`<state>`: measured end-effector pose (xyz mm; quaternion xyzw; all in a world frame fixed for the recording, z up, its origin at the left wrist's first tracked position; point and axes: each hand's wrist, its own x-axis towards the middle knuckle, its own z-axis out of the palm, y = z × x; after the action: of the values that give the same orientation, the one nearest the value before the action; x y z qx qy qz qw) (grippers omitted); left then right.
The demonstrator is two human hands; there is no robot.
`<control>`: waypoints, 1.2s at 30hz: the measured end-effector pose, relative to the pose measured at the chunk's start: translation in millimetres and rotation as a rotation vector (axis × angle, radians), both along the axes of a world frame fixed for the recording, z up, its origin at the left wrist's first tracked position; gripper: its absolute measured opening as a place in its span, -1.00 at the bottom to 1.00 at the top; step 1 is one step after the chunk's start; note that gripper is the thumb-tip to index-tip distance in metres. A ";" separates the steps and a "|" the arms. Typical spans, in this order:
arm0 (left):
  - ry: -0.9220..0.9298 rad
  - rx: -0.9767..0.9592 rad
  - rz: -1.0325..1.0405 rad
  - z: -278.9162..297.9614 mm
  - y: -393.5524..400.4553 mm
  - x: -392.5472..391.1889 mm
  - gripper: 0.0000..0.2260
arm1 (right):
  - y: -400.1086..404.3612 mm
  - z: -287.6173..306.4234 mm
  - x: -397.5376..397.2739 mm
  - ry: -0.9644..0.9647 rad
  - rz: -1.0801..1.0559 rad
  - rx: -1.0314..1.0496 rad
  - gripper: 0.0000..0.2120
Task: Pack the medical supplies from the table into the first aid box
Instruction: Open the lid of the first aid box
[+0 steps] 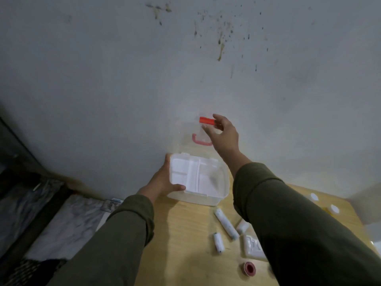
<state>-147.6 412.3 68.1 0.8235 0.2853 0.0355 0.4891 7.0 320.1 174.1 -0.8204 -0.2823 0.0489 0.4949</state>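
Fingers first: your right hand (223,134) pinches the red latch (206,120) at the top edge of the clear lid (185,139), thumb and fingertips closed on it, lid held upright against the wall (123,79). Your left hand (162,180) wraps the near-left corner of the first aid box (223,182), thumb along the front rim, steadying it.

Near to far: a tape roll (249,268) with a red core lies closest on the wooden table (185,234), beside your right sleeve. Just past it sit a small white roll (218,242), a flat white packet (250,244) partly under the sleeve, a long wrapped bandage roll (225,226) and a short one (242,226). Two white caps (323,203) show far right, their bottles mostly hidden. Then the box, at the table's far edge near the wall, with a white divided tray (189,174) inside that looks bare. A pink handle (201,140) shows through the lid.

Step in hand, as judged: opening the box, nothing packed yet. Next move calls for the lid to stay up on its own, then freeing your right hand for the nearest roll; keep the left on the box so it doesn't slide.

Writing: none readable; the packet's markings are too blurred.
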 end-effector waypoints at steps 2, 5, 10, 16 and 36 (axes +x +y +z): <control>0.011 0.001 -0.007 2.4 -2.7 0.2 -0.06 | 1.9 -8.0 3.0 -0.091 0.041 -0.045 -0.49; 0.015 -0.005 -0.011 4.2 -4.8 -0.3 -0.09 | 1.2 -27.7 4.3 -0.344 0.090 -0.156 -0.51; 0.067 -0.026 0.010 3.8 -4.0 -1.6 -0.12 | -6.2 -49.3 7.1 -0.543 0.133 -0.466 -0.33; 0.118 0.016 0.005 4.2 -3.5 0.4 -0.14 | -8.9 -49.4 8.0 -0.470 0.174 -0.421 -0.28; 0.179 0.225 -0.046 9.1 -1.3 8.1 -0.09 | -56.3 -25.3 -0.5 -0.546 0.047 -0.550 -0.44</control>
<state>-139.5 410.9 77.2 0.8793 0.3028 -0.0175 0.3671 6.4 263.7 148.8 -0.8986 -0.3988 -0.0860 0.1618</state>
